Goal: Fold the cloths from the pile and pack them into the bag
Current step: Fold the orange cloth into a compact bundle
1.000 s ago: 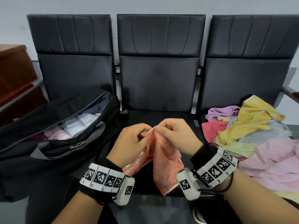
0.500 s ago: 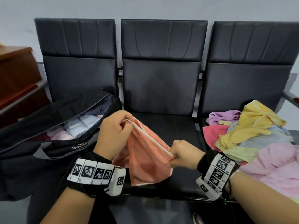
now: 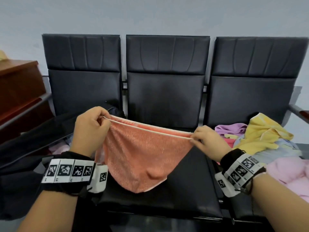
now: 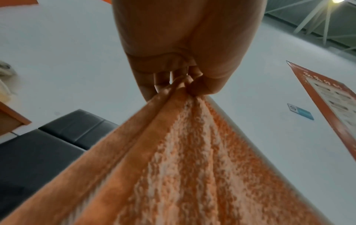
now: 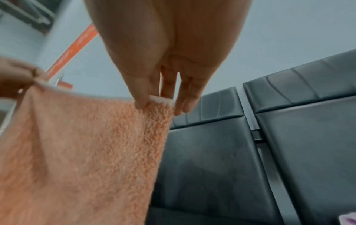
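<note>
i'm holding the orange cloth (image 3: 142,154) up over the middle seat (image 3: 189,181), stretched between both hands. my left hand (image 3: 90,129) is gripping one top corner, fingers curled round a bunched gather of the fabric, as the left wrist view is showing. my right hand (image 3: 209,141) is pinching the other top corner between thumb and fingertips (image 5: 141,102), a lighter hold right at the white hem. the top edge is running taut between them while the body is sagging to a point below, apart from the seat as far as i can tell.

to do this step well, i'm thinking the bunched left corner wants smoothing out so both corners match, then the cloth should hang square before i'm bringing the corners together for the first fold. the right pinch is looking shallow; it could slip if i'm pulling harder. the pile (image 3: 264,138) is waiting on the right seat, and the bag (image 3: 41,131) is lying open on the left.
</note>
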The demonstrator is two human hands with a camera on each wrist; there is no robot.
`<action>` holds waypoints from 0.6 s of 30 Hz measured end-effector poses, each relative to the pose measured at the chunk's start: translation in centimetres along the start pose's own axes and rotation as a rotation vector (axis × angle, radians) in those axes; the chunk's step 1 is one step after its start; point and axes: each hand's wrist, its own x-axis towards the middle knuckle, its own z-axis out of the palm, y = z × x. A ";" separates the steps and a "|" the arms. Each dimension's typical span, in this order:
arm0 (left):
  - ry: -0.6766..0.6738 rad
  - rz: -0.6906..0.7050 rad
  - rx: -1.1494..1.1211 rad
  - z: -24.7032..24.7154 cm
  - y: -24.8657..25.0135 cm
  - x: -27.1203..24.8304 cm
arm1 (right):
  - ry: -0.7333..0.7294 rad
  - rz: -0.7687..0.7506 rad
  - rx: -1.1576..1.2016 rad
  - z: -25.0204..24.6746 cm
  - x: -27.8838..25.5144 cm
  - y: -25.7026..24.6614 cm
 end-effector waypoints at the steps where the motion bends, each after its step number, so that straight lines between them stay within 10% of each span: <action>1: -0.001 0.005 0.020 -0.2 -0.2 0.3 | 0.053 0.014 0.034 -0.8 0.3 0.0; 10: 0.059 -0.012 0.153 -1.7 0.0 1.6 | 0.462 0.081 0.144 -7.0 2.0 -2.0; 18: 0.053 -0.033 0.107 -4.6 2.4 0.2 | 0.368 0.167 0.198 -10.6 -1.0 -4.8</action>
